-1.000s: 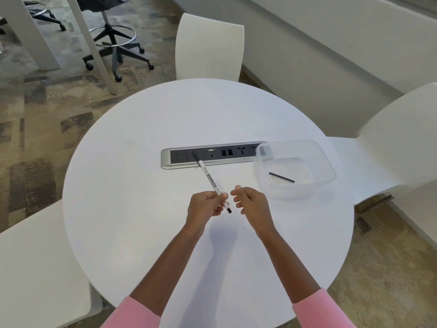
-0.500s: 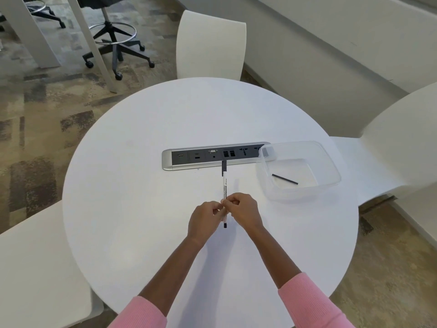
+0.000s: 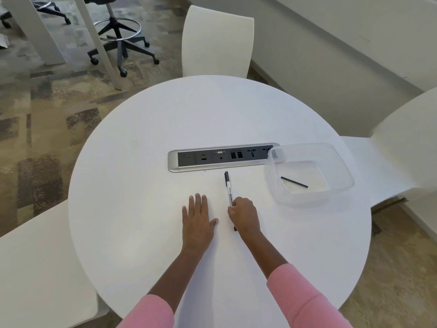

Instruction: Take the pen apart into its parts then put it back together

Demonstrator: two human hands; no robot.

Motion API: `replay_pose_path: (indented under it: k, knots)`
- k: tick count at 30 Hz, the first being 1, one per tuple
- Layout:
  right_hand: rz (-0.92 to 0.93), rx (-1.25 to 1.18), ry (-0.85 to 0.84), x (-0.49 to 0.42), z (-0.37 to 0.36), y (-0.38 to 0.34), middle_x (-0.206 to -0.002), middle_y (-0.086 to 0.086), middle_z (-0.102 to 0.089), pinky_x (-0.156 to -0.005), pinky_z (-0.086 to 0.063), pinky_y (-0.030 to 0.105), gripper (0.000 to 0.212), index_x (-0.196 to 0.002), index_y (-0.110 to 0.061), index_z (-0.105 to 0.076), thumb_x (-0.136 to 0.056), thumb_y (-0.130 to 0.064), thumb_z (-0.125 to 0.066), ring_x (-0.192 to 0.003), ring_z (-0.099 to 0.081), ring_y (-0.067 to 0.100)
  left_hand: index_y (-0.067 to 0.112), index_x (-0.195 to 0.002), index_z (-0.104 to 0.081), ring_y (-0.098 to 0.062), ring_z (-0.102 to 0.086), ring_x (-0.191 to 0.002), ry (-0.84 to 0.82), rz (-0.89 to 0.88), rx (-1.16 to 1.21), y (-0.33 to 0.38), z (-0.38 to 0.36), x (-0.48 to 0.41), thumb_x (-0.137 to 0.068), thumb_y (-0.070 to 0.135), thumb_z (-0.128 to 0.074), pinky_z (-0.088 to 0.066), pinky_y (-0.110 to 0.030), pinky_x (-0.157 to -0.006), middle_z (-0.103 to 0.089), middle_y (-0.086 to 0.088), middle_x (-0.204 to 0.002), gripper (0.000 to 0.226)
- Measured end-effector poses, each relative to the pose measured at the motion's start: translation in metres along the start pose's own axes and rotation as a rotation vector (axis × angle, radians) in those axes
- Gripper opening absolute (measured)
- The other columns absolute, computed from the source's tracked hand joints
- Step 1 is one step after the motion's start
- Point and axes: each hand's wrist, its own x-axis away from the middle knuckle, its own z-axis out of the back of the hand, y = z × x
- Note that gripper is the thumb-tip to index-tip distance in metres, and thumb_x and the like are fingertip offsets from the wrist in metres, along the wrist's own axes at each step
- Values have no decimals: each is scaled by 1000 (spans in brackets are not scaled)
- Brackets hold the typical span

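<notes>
Right hand (image 3: 244, 215) gripping pen (image 3: 229, 190), left hand (image 3: 198, 221) flat on table (image 3: 142, 185)

Left hand (image 3: 198, 221) flat, fingers spread, right hand (image 3: 243, 215) apparently curled in grip

We see a smooth matt white table (image 3: 142, 185), clear glossy plastic tub (image 3: 340, 166) at two o'clock, brushed metal socket strip (image 3: 173, 162), knitted pink sleeves (image 3: 305, 301).
</notes>
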Motion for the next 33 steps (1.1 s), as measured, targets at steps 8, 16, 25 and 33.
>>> replay_pose_path:
  k: [8, 16, 25, 33]
  knots:
    - [11, -10, 30, -5, -6, 2, -108, 21, -59, -85, -44, 40, 24, -108, 0, -51, -87, -11, -48, -100, -56, 35, 11, -147, 5, -26, 8, -144, 7, -32, 14, -10, -16, -3, -97, 44, -18, 2, -42, -116, 9, -9, -157, 64]
    - [-25, -75, 29, -8, -8, 3, -108, 19, -59, -82, -43, 38, 24, -108, -1, -51, -87, -13, -50, -101, -55, 34, 0, -124, -55, -38, -52, -119, 55, -66, 40, -8, -3, 3, -92, 42, -23, -45, -55, -91, -52, -21, -133, 62]
    - [-80, -215, 18, -7, -7, 10, -106, 20, -63, -86, -44, 35, 28, -113, -4, -52, -86, -14, -54, -101, -58, 31, 4, -143, -25, -39, -17, -140, 77, -78, 72, -12, -16, 0, -94, 41, -21, -14, -52, -113, -18, -17, -153, 61]
    - [-68, -212, 63, -3, -1, 19, -108, 18, -62, -86, -43, 36, 26, -111, -6, -55, -90, -19, -50, -102, -57, 30, 11, -147, -2, -27, 3, -144, 63, -68, 54, -14, -27, -5, -97, 41, -22, 2, -42, -116, 4, -9, -157, 61]
